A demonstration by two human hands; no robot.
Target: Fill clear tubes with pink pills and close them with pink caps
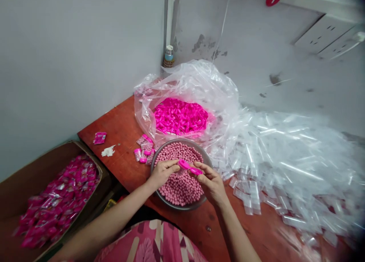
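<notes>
Above a metal bowl (154, 195) of pink beads (182, 191), my left hand (163, 173) pinches a small clear bottle with a pink rim (184, 164). My right hand (212, 184) closes its fingers on a pink cap (196, 171) just right of that rim. Whether the cap is joined to the rim by a hinge, I cannot tell. The bottle's body is mostly hidden by my fingers. Several bead-filled bottles with pink caps (145, 148) lie beside the bowl on the left. Behind it, a clear plastic bag (219, 79) lies open around loose pink caps (181, 116).
A large heap of clear plastic sleeves (288, 163) covers the right side of the red table (119, 117). A cardboard box (17, 182) at lower left holds pink packets (65, 197). One pink packet (99, 138) lies near the table's left edge. A flask (169, 55) stands in the corner.
</notes>
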